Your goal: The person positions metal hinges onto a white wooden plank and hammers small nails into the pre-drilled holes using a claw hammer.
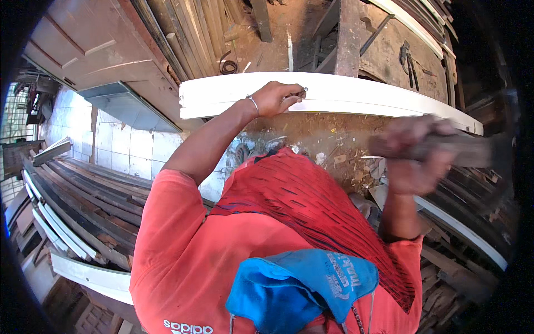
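Note:
In front of me a long white board lies crosswise. My left hand, with a thin bracelet at its wrist, rests on it and is closed in a pinch. Between thumb and fingers shows a small dark metal piece, set against the board's face; its kind is too small to tell. Off to the right my right hand is raised, its fingers wrapped round a thick block of brown wood. Both the hand and the block are smeared by motion.
Beyond the board stands a worn wooden bench with pliers on it. A brown panelled door leans at the far left. Stacked planks lie to the left, and more timber to the right. Shavings litter the floor.

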The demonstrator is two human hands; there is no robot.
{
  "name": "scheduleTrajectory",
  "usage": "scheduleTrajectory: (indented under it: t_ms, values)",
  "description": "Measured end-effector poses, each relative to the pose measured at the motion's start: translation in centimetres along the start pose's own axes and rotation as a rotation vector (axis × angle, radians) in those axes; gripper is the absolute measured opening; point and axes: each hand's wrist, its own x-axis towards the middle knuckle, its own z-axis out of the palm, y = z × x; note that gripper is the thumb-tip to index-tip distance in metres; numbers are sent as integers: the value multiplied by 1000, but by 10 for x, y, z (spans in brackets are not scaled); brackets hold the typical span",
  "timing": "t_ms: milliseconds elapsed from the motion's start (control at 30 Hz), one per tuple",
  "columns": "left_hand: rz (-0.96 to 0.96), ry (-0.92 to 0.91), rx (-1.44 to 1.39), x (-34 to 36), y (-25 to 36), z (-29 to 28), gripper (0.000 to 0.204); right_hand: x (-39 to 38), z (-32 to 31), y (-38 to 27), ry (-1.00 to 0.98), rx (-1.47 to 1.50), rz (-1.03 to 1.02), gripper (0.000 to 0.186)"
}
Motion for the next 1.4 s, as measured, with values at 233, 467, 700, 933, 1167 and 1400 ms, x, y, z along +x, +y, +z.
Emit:
scheduleTrajectory:
  t_ms: [233, 467, 700, 933, 1167, 1400]
  values:
    - [94, 61, -23, -10, -9, 10, 17, 8, 1, 15, -302, -323, 965, 35]
    - [34, -2, 0, 2, -9, 6, 17, -35, -3, 47, -198, -244, 672, 43]
    - [-106, -31, -53, 3, -5, 1, 27, -2, -40, 98, -141, -286, 1026, 38]
    - [-207, 371, -366, 48, 26, 46, 35, 10, -108, 262, 57, -596, 809, 60]
    - [-214, 634, -221, 57, 28, 68, 48, 7, -167, 323, -418, -1258, 624, 89]
    - [-213, 839, -56, 75, 28, 81, 42, 13, -159, 318, -540, -1207, 641, 81]
